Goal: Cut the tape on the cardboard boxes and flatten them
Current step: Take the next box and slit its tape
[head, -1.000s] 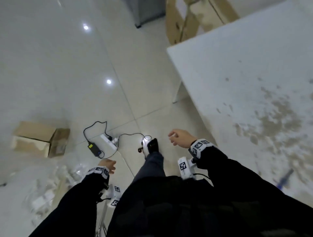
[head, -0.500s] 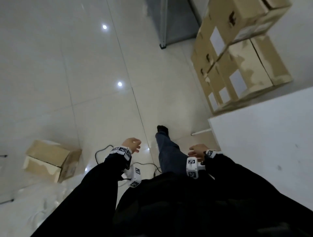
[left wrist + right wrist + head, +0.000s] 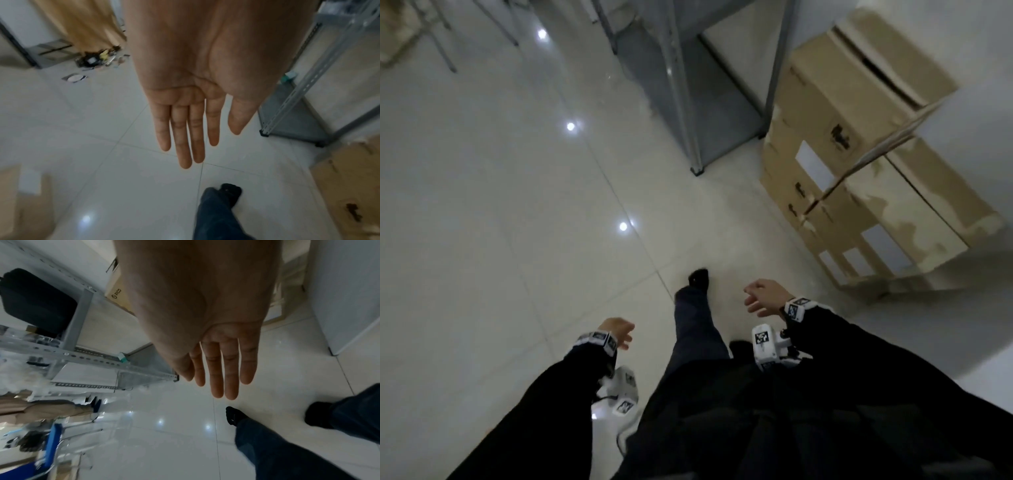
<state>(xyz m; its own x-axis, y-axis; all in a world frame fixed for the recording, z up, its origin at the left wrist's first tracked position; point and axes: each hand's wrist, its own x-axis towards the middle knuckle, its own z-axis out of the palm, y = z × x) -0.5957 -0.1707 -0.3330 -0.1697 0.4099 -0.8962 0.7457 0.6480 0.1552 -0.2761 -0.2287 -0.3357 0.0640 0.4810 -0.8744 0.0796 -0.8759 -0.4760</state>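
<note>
Your left hand (image 3: 618, 330) and right hand (image 3: 765, 298) hang empty, fingers straight; stacked cardboard boxes (image 3: 866, 164) stand ahead-right, apart. Only the right wrist view shows shelf contents (image 3: 37, 301).

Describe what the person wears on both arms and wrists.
Black long sleeves cover both arms. Each wrist has a white band printed with black-and-white square markers, and a white camera box with the same markers hangs beneath. The left hand and right hand are bare.

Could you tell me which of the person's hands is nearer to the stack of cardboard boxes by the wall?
Right. The right hand hangs empty beside the stack of cardboard boxes; the left hand is farther off, across the leg.
</note>
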